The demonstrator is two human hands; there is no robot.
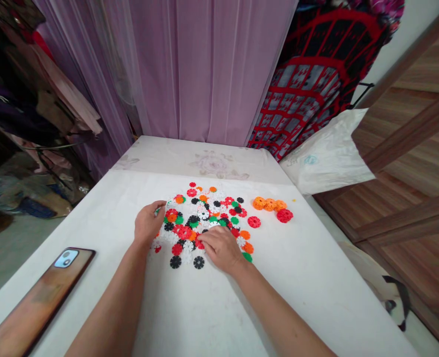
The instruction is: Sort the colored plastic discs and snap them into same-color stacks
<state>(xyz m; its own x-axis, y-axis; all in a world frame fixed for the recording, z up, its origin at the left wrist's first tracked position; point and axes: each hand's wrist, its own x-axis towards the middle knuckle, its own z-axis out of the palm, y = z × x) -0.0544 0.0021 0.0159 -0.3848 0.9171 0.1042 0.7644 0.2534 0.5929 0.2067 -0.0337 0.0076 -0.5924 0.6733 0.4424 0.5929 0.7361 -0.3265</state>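
Note:
Notched plastic snowflake discs in red, orange, green, black and white lie in a loose, overlapping pile mid-table, among them a white disc (203, 213) and a black disc (198, 262). At the pile's left edge is my left hand (148, 222), its fingers curled together; what they hold, if anything, is too small to make out. My right hand (221, 246) reaches over the near right part of the pile. Its thumb and fingers pinch a red disc (200, 243), which the fingertips partly cover.
Right of the pile stand a row of orange discs (269, 204) and a bunch of red discs (285, 215), with a single red disc (254, 221) beside them. A phone (44, 297) lies at the table's left. A white plastic bag (327, 156) hangs by the right edge.

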